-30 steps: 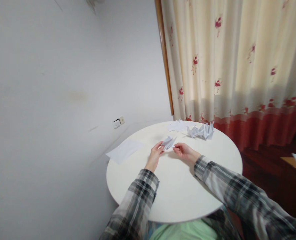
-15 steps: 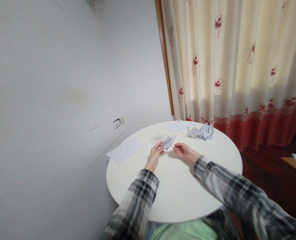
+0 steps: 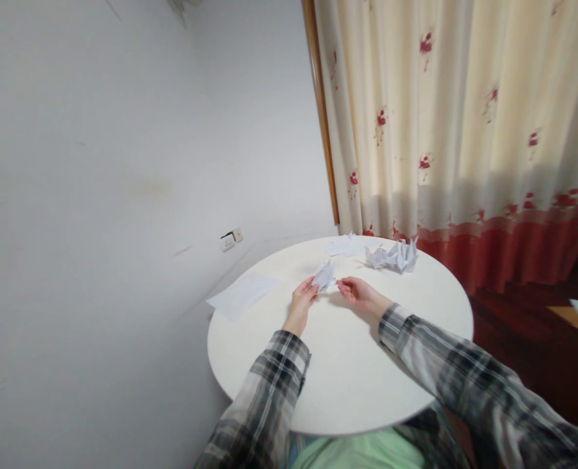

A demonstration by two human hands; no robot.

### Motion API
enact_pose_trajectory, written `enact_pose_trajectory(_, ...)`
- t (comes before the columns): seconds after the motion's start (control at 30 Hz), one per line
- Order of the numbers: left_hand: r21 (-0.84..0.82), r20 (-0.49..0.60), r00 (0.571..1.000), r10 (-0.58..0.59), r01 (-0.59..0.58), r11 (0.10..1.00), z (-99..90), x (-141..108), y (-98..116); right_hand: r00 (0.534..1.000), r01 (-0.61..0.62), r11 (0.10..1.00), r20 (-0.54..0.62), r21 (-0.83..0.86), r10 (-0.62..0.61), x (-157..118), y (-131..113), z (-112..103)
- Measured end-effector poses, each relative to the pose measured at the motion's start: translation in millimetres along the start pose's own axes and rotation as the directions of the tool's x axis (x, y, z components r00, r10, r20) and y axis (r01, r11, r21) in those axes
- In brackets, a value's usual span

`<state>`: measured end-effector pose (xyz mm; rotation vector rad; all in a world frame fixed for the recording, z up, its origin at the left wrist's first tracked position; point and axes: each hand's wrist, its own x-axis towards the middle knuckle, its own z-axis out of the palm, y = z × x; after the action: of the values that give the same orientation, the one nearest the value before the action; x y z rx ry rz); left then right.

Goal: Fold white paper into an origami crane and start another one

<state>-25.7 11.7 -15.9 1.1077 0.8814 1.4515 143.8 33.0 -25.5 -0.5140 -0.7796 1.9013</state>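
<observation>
White, angular folded paper (image 3: 324, 276) is clamped in the left hand's (image 3: 302, 301) fingers; the right hand's (image 3: 362, 294) are bunched close, contact unclear.

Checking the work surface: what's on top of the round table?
On the table: a flat sheet at left, papers at the far edge, folded figures right of them. The left hand holds a folded piece. Anything under the sleeves is covered.

Left grip (image 3: 302, 301) pinched, right grip (image 3: 360, 294) curled; arms (image 3: 272, 381) stretched forward.
</observation>
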Motion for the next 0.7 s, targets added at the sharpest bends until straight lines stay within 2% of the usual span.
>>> enact_pose_trajectory(0.13, 0.061, -0.051, 0.997, 0.051, -0.047, 0.997, -2.7, 3.1, -2.0, 0.993, -0.010, 0.999, -0.118, 0.054, 0.016, -3.5, -2.5, 4.6)
enact_pose_trajectory(0.27, 0.269, -0.068, 0.973, 0.219, -0.194, 0.944, -3.4, 7.3, -4.2, 0.990, 0.011, 0.997, -0.138, 0.081, 0.000, -7.0, -5.7, 9.5)
enact_pose_trajectory(0.33, 0.416, -0.032, 0.934, 0.356, -0.311, 0.855, -2.3, 6.8, -3.4, 0.994, 0.041, 0.997, -0.101, 0.070, -0.034, -9.0, -7.3, 11.7)
enact_pose_trajectory(0.4, 0.552, 0.059, 0.869, 0.491, -0.438, 0.710, -1.0, 4.0, -1.5, 0.996, 0.071, 0.997, -0.053, 0.037, -0.069, -11.5, -8.6, 13.9)
enact_pose_trajectory(0.5, 0.656, 0.202, 0.794, 0.573, -0.545, 0.523, -0.2, -1.0, 1.6, 0.996, 0.088, 0.996, -0.013, -0.029, -0.088, -15.7, -8.9, 17.3)
enact_pose_trajectory(0.57, 0.684, 0.236, 0.774, 0.588, -0.562, 0.465, -0.4, -2.9, 2.7, 0.996, 0.082, 0.994, -0.015, -0.074, -0.084, -17.7, -8.1, 19.4)
enact_pose_trajectory(0.7, 0.702, 0.259, 0.758, 0.598, -0.573, 0.422, -0.6, -3.3, 3.1, 0.998, 0.044, 0.990, -0.042, -0.134, -0.050, -17.5, -5.8, 21.3)
